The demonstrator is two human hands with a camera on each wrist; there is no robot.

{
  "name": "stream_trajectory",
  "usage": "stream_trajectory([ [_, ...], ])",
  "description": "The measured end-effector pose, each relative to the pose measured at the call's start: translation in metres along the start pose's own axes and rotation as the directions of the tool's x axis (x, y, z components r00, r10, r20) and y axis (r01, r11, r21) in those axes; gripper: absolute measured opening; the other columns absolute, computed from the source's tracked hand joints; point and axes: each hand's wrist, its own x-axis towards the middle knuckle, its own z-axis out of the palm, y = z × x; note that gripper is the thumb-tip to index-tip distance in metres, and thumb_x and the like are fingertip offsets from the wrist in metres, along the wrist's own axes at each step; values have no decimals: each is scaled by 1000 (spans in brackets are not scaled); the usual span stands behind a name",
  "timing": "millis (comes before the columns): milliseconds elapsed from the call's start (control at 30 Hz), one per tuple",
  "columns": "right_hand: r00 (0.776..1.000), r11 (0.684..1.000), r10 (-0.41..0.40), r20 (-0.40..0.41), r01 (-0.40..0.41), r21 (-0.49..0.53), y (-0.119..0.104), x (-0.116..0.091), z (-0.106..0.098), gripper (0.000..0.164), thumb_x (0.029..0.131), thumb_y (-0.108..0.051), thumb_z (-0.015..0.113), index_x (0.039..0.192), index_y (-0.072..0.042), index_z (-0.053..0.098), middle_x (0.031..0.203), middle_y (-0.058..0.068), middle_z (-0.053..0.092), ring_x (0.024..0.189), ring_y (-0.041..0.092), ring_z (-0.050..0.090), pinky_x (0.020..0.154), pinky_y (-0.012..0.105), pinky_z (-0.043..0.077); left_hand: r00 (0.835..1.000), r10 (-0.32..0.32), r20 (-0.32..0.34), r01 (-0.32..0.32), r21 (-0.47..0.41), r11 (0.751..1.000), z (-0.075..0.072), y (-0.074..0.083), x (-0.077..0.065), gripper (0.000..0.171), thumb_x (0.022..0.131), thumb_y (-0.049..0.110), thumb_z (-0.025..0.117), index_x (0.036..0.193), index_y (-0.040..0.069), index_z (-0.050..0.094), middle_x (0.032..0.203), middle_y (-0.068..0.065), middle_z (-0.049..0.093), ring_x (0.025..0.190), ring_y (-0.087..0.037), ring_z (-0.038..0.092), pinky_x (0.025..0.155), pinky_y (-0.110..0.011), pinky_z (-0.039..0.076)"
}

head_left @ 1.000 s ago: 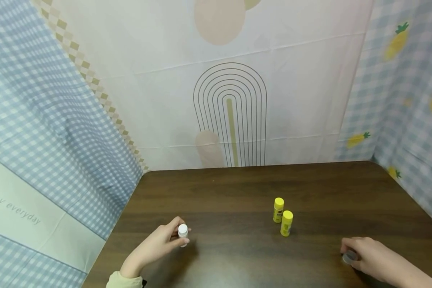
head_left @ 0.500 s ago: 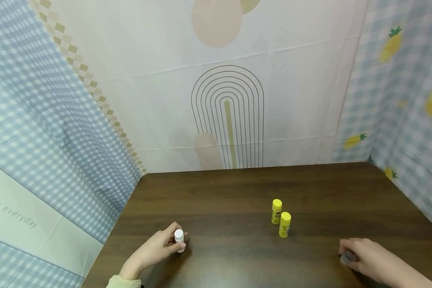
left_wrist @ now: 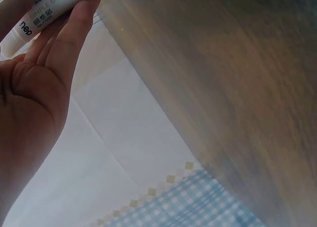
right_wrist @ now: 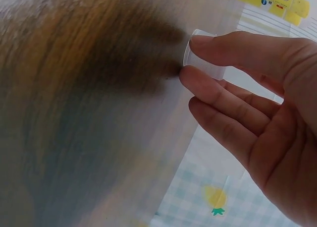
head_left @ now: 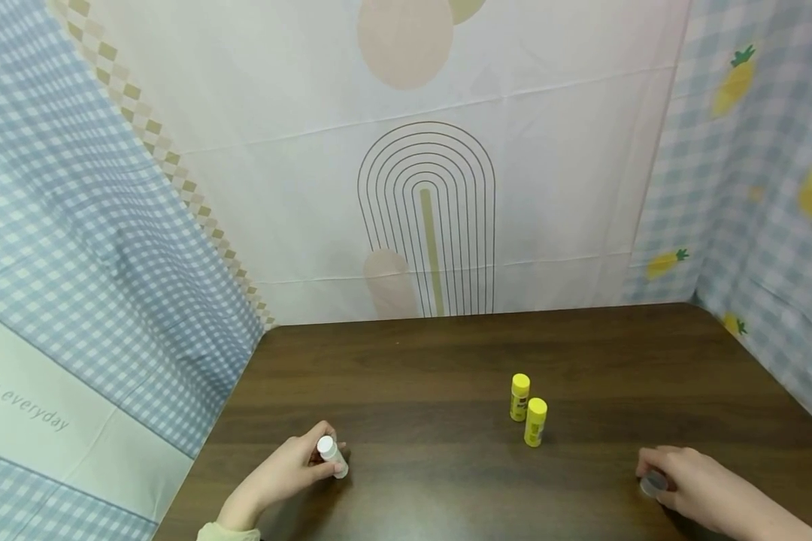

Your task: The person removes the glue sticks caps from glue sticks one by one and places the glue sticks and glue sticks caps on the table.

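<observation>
On the left of the head view, my left hand pinches a white glue stick between thumb and fingers. It leans with its white top toward the left, its lower end close to the table. Print on the glue stick shows in the left wrist view. At the right, my right hand holds a small clear plastic cap. The right wrist view shows that ribbed cap between thumb and fingertips, right at the tabletop. Two yellow glue sticks stand upright between the hands, one just behind the other.
The dark wood table spans both hands' area. A white patterned cloth hangs behind its far edge. Blue checked cloth hangs at the left and at the right, the right one with pineapples.
My left hand has shifted slightly left and nearer, and the white glue stick has gone from near upright to tilted, its top leftward. My right hand keeps its hold on the cap.
</observation>
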Motion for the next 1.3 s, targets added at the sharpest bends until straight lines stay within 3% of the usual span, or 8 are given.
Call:
stream_trajectory([
  [200, 1000, 1000, 3, -25, -4, -24, 0, 1, 0, 21, 79, -13, 72, 92, -19, 58, 84, -15, 54, 70, 0, 53, 54, 25, 45, 1000, -5, 1, 5, -35, 999, 1, 1, -2, 26, 88, 28, 63, 100, 13, 46, 114, -11, 63, 99, -17, 62, 73, -27, 49],
  [500, 996, 997, -32, -88, 26, -70, 3, 0, 2, 22, 77, -12, 73, 93, -20, 61, 86, -15, 54, 73, 3, 56, 54, 25, 47, 1000, -24, 9, 24, -94, 995, 1, -1, -3, 26, 88, 26, 63, 103, 12, 47, 117, -12, 61, 93, -15, 63, 73, -28, 48],
  [733, 997, 998, -17, -81, 13, -61, 7, -1, 2, 22, 76, -14, 74, 92, -20, 60, 86, -15, 54, 72, 3, 54, 54, 25, 45, 1000, -7, 15, 8, -71, 997, 3, -2, -1, 24, 88, 26, 63, 101, 13, 47, 115, -11, 63, 94, -16, 64, 76, -30, 50],
  [1100, 996, 997, -17, -85, 11, -73, 8, -1, 4, 25, 76, -17, 75, 97, -20, 61, 90, -13, 56, 74, 6, 58, 55, 26, 47, 999, -38, 23, 40, -82, 996, 4, -4, -2, 26, 86, 27, 66, 99, 13, 48, 112, -9, 64, 97, -17, 63, 78, -34, 50],
  [1300, 998, 998, 43, -47, -45, -45, 7, 0, 3, 27, 77, -20, 74, 100, -19, 61, 93, -8, 57, 77, 9, 59, 58, 28, 47, 998, -44, 33, 47, -97, 994, 4, -5, -2, 25, 87, 26, 65, 99, 13, 47, 113, -10, 64, 99, -18, 63, 80, -36, 50],
])
